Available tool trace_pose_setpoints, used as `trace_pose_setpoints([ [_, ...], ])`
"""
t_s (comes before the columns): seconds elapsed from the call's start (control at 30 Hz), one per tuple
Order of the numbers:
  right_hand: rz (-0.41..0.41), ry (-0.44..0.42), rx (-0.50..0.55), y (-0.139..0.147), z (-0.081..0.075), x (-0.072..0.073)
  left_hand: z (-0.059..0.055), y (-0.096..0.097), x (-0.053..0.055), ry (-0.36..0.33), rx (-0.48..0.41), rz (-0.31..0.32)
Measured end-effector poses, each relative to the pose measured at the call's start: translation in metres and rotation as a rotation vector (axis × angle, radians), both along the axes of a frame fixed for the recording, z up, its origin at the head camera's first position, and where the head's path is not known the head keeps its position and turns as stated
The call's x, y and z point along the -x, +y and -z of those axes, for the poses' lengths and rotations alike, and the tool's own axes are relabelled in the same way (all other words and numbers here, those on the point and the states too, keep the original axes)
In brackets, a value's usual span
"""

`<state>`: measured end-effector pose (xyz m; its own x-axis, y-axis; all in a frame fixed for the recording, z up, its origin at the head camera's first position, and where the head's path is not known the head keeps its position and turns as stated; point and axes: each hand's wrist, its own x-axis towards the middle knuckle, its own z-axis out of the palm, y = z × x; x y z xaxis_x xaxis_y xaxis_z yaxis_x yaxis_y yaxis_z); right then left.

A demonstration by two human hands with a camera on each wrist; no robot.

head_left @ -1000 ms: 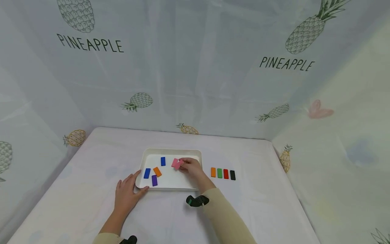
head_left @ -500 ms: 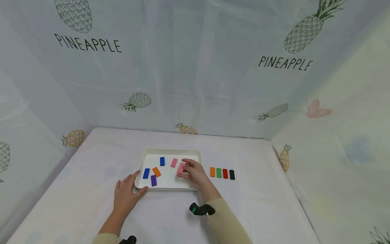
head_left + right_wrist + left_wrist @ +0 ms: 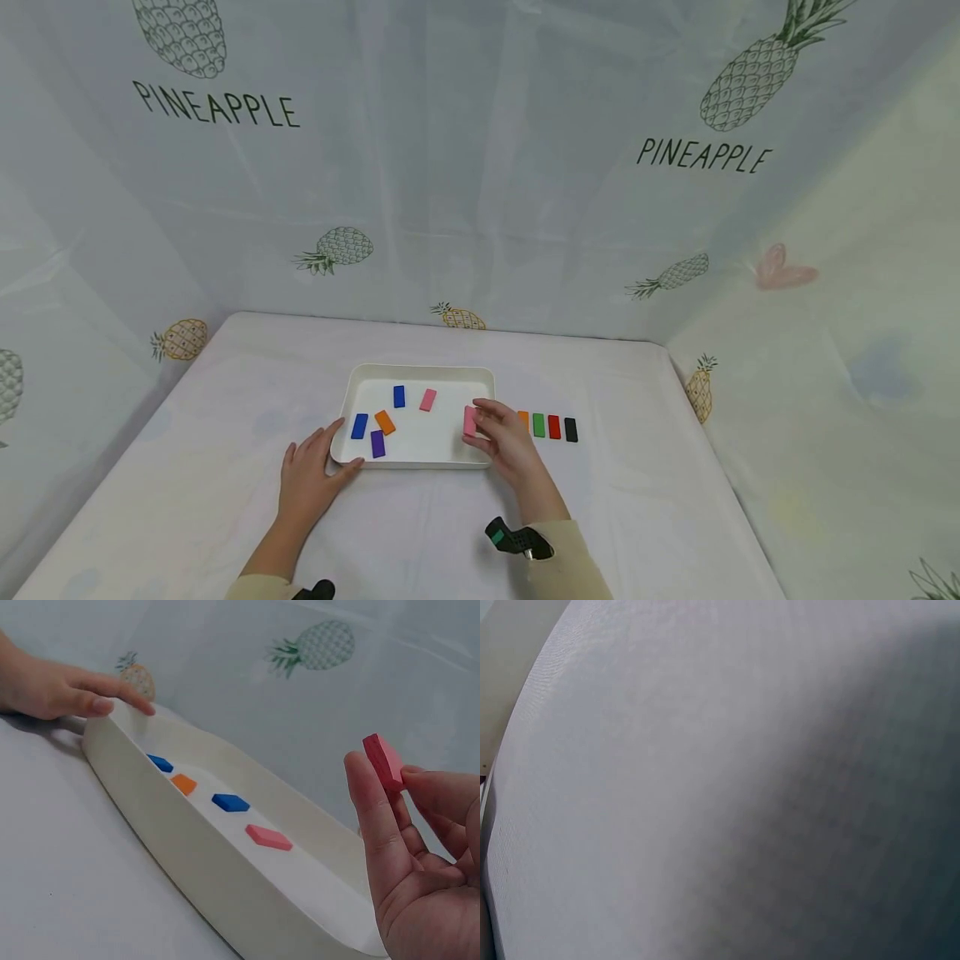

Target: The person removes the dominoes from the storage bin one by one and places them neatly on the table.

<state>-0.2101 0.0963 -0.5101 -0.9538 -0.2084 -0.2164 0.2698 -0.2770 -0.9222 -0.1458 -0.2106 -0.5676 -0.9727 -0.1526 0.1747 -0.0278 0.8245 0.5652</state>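
Two hands reach from your near side over a white-covered worktop [image 3: 637, 500]. Your left hand [image 3: 310, 475] rests at the near left corner of a white tray [image 3: 442, 450], its fingers and thumb spread apart, touching the rim. Your right hand [image 3: 513, 442] is at the tray's right end, its fingers clamped on a pink block [image 3: 469, 421], which the right wrist view shows held up, off the tray floor.

Inside the tray, moving away from you, lie a purple block [image 3: 378, 443], a near blue block [image 3: 359, 427] and an orange block [image 3: 385, 422], then a second pink block [image 3: 427, 400] and a far blue block [image 3: 399, 397]. Right of the tray, a row begins with a second orange block [image 3: 522, 418], partly behind your hand, followed by a green block [image 3: 538, 425], a red block [image 3: 554, 427] and a black block [image 3: 572, 430]. Beyond hangs a pineapple-print cloth [image 3: 480, 167].

Your step in hand appears to be carrying the pink block out towards that row. The next move probably calls for clearing the rim and setting it down without nudging the others.

Compared with half a second ago, your right hand and its block are farther right, now covering part of the second orange block; your left hand and the tray match.
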Motion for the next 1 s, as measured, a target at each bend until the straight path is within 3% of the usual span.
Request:
trace_pose_setpoints([
  [0.3,0.052,0.035,0.035,0.021,0.004,-0.012,-0.001,0.001,-0.001,-0.016,-0.012,-0.001],
  [0.67,0.097,0.076,-0.002,0.047,0.015,-0.02,-0.001,-0.001,0.0,-0.045,-0.004,0.001],
  [1.0,0.194,0.1,0.019,0.08,0.022,-0.023,-0.002,0.0,0.0,-0.053,-0.004,-0.007],
])
